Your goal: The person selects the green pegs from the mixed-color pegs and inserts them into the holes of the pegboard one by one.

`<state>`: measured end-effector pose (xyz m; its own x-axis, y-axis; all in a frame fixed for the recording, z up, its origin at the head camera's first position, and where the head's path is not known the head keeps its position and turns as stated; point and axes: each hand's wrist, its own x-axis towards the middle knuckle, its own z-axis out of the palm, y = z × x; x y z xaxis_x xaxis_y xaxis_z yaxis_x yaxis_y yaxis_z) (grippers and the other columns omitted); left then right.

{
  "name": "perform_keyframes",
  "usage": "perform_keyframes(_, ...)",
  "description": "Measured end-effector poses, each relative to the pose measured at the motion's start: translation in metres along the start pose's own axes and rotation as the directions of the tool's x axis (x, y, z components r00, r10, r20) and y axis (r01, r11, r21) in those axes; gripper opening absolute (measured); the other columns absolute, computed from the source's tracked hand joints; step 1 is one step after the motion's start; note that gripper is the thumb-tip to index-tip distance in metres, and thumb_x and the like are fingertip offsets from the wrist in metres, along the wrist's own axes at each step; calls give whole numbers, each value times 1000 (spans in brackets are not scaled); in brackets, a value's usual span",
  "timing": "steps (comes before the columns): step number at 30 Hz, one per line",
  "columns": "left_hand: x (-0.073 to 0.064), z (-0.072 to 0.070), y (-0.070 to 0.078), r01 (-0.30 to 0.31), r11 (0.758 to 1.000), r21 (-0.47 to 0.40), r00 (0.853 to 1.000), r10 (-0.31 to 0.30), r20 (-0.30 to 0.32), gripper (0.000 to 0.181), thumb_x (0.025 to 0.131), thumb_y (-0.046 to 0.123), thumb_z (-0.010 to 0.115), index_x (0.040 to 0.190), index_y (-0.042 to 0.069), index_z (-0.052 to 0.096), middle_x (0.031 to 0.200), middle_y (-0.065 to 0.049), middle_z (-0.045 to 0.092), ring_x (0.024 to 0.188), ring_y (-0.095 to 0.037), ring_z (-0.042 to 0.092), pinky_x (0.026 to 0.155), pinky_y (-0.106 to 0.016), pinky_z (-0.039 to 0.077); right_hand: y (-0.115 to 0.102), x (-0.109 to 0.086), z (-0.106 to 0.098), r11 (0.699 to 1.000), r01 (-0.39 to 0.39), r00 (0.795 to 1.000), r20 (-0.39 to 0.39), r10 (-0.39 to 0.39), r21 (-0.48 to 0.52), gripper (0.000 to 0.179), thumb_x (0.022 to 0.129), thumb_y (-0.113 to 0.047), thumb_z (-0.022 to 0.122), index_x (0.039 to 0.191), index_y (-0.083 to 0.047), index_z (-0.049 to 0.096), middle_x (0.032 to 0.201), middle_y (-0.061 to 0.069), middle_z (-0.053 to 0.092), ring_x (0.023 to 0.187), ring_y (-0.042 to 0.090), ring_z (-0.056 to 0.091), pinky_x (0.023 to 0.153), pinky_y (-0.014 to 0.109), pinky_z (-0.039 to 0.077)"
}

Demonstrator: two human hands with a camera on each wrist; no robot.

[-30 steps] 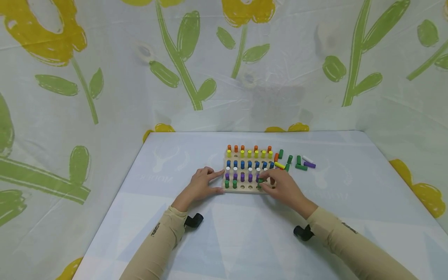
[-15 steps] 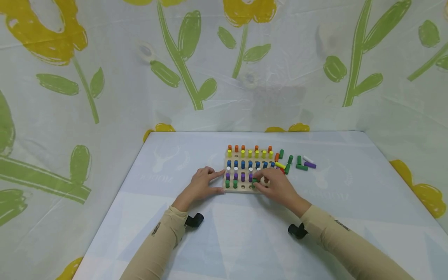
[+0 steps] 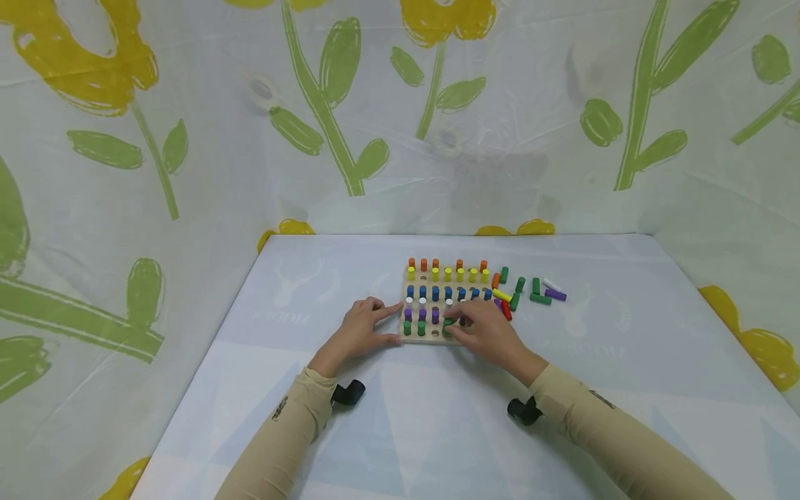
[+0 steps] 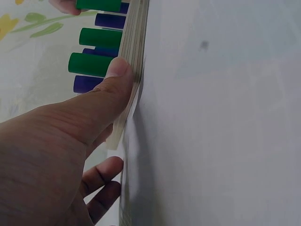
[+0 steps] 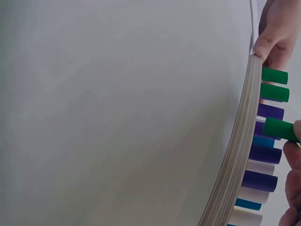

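Note:
A wooden pegboard with rows of orange, yellow, blue, white, purple and green pegs lies on the table. My left hand touches its left side, index finger and thumb both stretched out. In the left wrist view the thumb presses on the board's edge beside two green pegs. My right hand pinches a green peg between thumb and fingertips over the front row. In the right wrist view that peg stands out from the board, its lower end a little above the surface. The hand covers the board's front right part.
Loose pegs lie right of the board: several green, a white one, a purple one, an orange one, a yellow one and a red one. Flower-patterned cloth walls stand behind and beside the table.
My right hand has moved left along the front row with the green peg, away from the board's right part. My left hand stays at the left edge.

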<state>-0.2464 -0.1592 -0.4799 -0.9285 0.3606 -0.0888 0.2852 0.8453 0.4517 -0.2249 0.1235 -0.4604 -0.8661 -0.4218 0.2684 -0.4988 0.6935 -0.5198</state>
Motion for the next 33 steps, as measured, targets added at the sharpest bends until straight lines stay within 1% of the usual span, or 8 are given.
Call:
perform_keyframes(9, 0, -1, 0, 4, 1000, 8, 1000, -4, -1, 77, 86, 51, 78, 153, 32, 46, 128, -8, 47, 120, -29, 40, 104, -46, 36, -4, 6, 2, 999, 18, 1000, 24, -17, -37, 20, 90, -21, 80, 109, -16, 77, 95, -6, 71, 84, 16, 57, 77, 32, 48)
perform_keyframes(15, 0, -1, 1, 5, 1000, 11, 1000, -5, 0, 76, 86, 51, 78, 153, 32, 47, 128, -8, 47, 119, -29, 40, 104, -46, 36, -7, 8, 4, 999, 39, 998, 44, -38, -30, 20, 91, -21, 79, 109, -14, 76, 95, -6, 71, 79, 13, 53, 74, 31, 47)
perform_keyframes(23, 0, -2, 2, 5, 1000, -2, 1000, -5, -2, 76, 86, 50, 79, 153, 31, 48, 125, -7, 48, 118, -28, 40, 103, -46, 36, -9, 10, 5, 999, 29, 998, 60, -28, -28, 20, 91, -21, 79, 109, -16, 76, 92, -8, 69, 78, 15, 53, 73, 31, 46)
perform_keyframes(33, 1, -1, 1, 19, 1000, 1, 1000, -19, 4, 77, 85, 52, 78, 153, 32, 48, 127, -7, 48, 119, -28, 40, 103, -46, 37, -12, 11, 5, 999, 33, 997, 75, -31, -23, 20, 91, -21, 79, 110, -16, 77, 95, -7, 71, 80, 16, 55, 74, 31, 46)
